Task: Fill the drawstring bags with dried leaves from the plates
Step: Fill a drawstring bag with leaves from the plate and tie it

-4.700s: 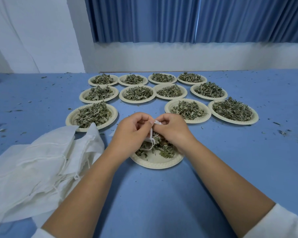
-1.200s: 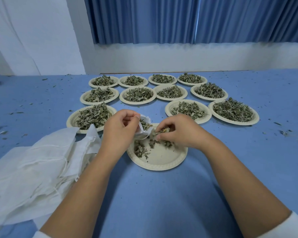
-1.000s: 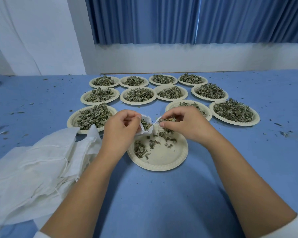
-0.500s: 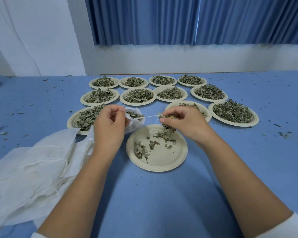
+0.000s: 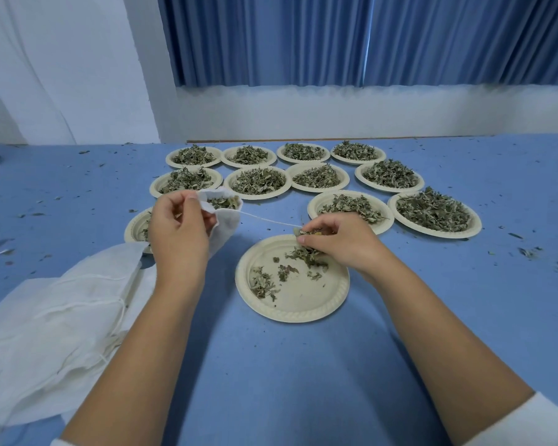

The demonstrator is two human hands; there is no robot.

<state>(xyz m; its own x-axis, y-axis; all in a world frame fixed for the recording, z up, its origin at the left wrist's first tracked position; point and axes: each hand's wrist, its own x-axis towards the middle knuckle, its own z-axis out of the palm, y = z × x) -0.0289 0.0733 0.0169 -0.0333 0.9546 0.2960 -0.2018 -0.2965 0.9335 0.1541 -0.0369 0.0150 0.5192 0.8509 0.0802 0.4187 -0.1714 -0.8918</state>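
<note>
Bag (image 5: 228,225), gripped by left hand (image 5: 178,233), holds leaves (image 5: 223,202); right hand (image 5: 335,241) pinches its string (image 5: 271,220); near plate (image 5: 303,299) almost emptied, far plates (image 5: 438,232) full.

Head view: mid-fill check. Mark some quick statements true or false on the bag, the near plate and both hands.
1. The left hand holds a small white bag with its mouth open. True.
2. The near plate is heaped full. False: only a few scattered leaves lie on it.
3. A string runs from the bag to the right hand. True.
4. The right hand lies flat and empty. False: its fingers pinch a leaf tuft above the plate.
5. The pile of empty bags lies right of the near plate. False: it lies to the left.
</note>
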